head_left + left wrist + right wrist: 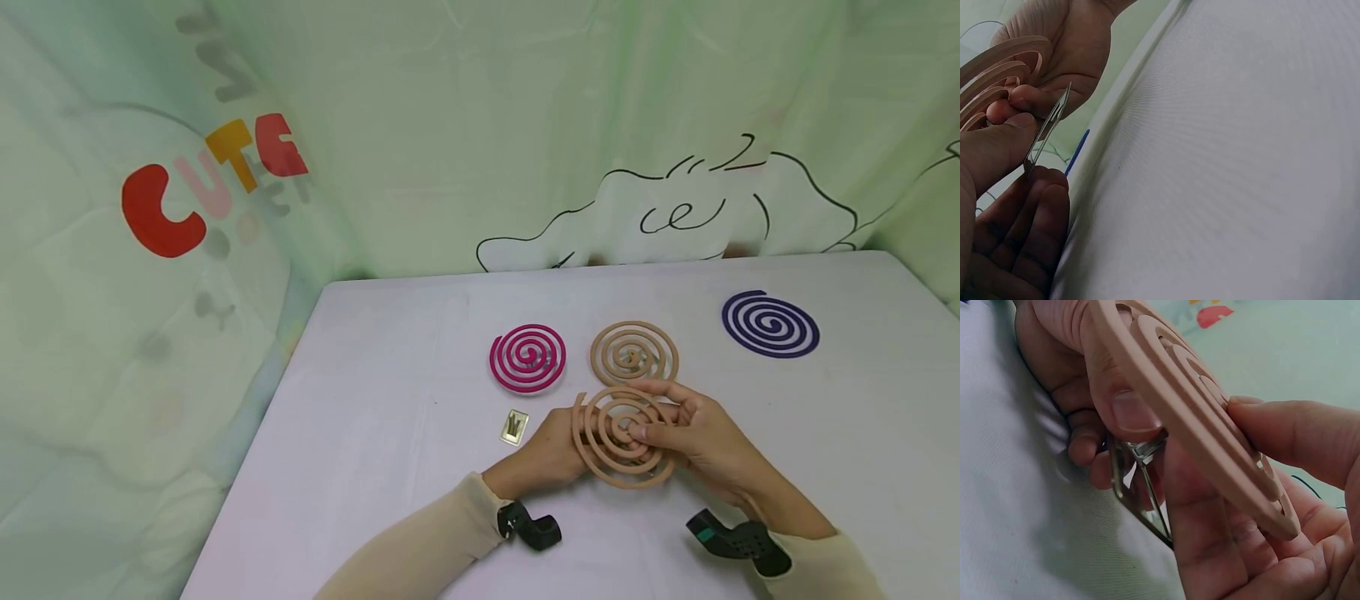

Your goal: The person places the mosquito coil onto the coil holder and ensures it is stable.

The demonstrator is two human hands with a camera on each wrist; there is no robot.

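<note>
In the head view my right hand pinches a tan mosquito coil between thumb and fingers near its centre, holding it above the table. Behind that coil, my left hand is partly hidden. The left wrist view shows its thumb and fingers pinching a thin metal coil stand close to the coil's underside. Beyond the hands lie another tan coil and a pink coil, each with some metal showing near its middle. Left of the hands, a second metal stand lies flat.
A dark purple coil lies at the back right of the white table. Pale green curtains with printed letters and drawings hang behind the table and to its left. A black strap device sits on each wrist.
</note>
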